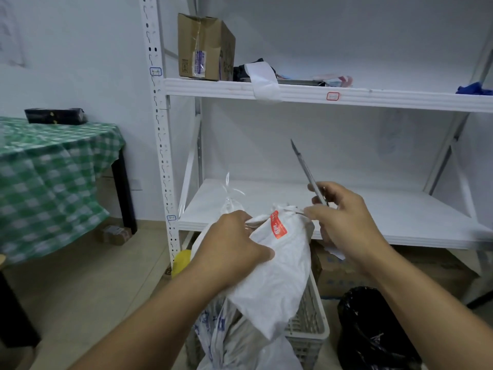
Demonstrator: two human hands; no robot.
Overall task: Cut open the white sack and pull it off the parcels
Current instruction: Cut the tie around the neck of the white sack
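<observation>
Head view, shelving rack (293, 93): white metal, two shelves, straight ahead.
desk (53, 161): left of the rack, under a green checked cloth.
white sack (277, 279): stands in front of the lower shelf, its bottom in a grey basket (309, 324), its tied neck uppermost.
left hand (232, 244): fingers curled round the sack just below the neck.
right hand (344, 225): beside the neck, fingers curled round a cutter.
cutter (304, 166): thin grey blade pointing up and left, clear of the sack.
red tag (278, 225): on the sack, near the neck.
</observation>
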